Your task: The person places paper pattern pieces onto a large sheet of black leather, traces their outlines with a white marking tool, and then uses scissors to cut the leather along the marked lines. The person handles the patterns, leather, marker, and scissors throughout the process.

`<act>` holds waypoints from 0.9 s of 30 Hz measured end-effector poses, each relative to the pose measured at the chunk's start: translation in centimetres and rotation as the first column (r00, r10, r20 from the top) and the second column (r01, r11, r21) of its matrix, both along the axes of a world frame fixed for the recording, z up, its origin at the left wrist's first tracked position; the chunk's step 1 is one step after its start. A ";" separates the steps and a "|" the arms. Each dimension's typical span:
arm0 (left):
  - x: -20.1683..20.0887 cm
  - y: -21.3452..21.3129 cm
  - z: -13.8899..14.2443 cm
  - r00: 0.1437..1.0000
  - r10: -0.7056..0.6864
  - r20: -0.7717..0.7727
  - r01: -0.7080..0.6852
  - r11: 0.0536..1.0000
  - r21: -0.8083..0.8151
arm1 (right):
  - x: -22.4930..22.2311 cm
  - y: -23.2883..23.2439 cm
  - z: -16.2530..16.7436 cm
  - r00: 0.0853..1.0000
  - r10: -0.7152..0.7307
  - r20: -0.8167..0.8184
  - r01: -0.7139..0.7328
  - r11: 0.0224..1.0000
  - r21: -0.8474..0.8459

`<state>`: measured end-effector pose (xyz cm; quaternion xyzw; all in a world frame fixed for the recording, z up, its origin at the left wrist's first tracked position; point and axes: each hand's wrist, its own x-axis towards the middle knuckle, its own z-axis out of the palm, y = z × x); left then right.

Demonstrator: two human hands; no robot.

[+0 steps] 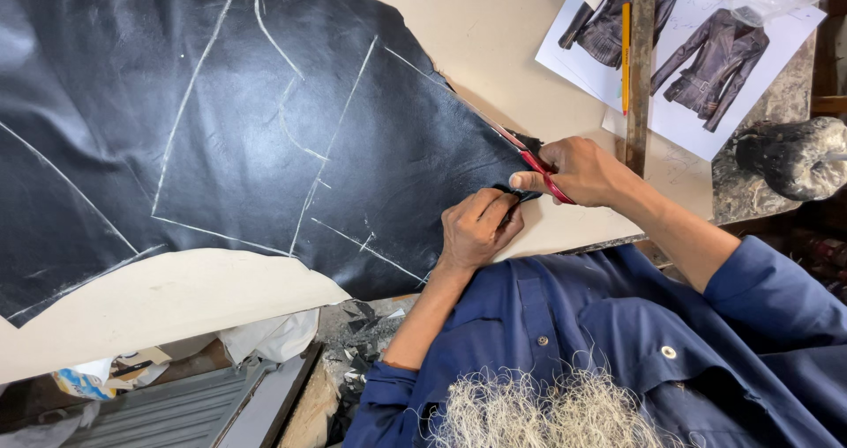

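The worktop point(494, 33) was a pale beige board that ran across most of the view, its near edge worn and curved at lower left. A large black leather hide point(221, 121) lay flat on it, covering the left and centre, marked with white chalk lines in straight and curved runs. At upper right lay two printed sheets showing jackets point(706, 68), with a wooden ruler point(641, 60) and a yellow pencil point(625, 51) across them, and clear plastic wrap at the top corner. A mottled grey weight point(794, 157) sat at the right edge. Below the worktop's near edge, black leather scraps point(362, 342) lay scattered beside crumpled paper. The right hand point(587, 170) was closed on red-handled scissors point(543, 170), whose blades met the hide's right edge. The left hand point(476, 227) had its fingers point(503, 203) pinched together on the hide's cut edge, just beside the scissors.
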<state>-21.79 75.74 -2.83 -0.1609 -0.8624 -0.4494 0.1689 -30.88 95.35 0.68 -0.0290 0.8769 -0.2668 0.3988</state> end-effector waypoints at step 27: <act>0.0 -0.9 -0.3 1.000 -0.009 0.007 0.009 1.000 0.021 | -5.6 -5.5 0.3 0.997 0.040 -0.070 -0.039 0.999 0.026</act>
